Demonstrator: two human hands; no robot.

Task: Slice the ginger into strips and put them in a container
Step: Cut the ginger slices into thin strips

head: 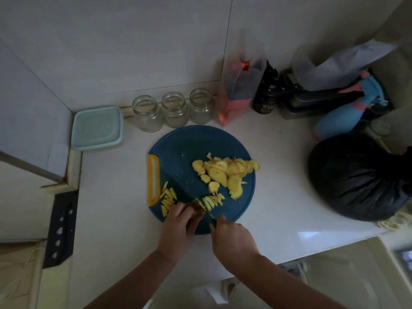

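Left hand (178, 217) is curling its fingertips down over the ginger (197, 208) being cut, pinning it to the board (178, 148) near the front edge. Right hand (231, 237) is gripping the knife (213, 221), fingers wrapped round the dark handle; the blade is mostly hiding between the two hands. Fresh strips (214, 200) are lying just right of the pinned piece, and a second pile (168, 200) is sitting beside the board's yellow handle. Uncut slices (225, 172) are lying heaped toward the right side of the board.

The ginger is looking firm, fibrous and light, and its cut faces are probably damp. Stacked slices are likely sliding on one another, so the stack is wanting pressure from above, with fingertips tucked back from the edge. The strips are thin and loose. They are likely scattering or clinging to skin if picked singly, so gathering them in a bunch or scooping them on the flat of the blade is looking safer.

Three open jars (175, 112) are standing just behind the board, and a lidded box (97, 128) is sitting in the far left corner of the surface (278, 175). Which one is meant for the strips I cannot tell.
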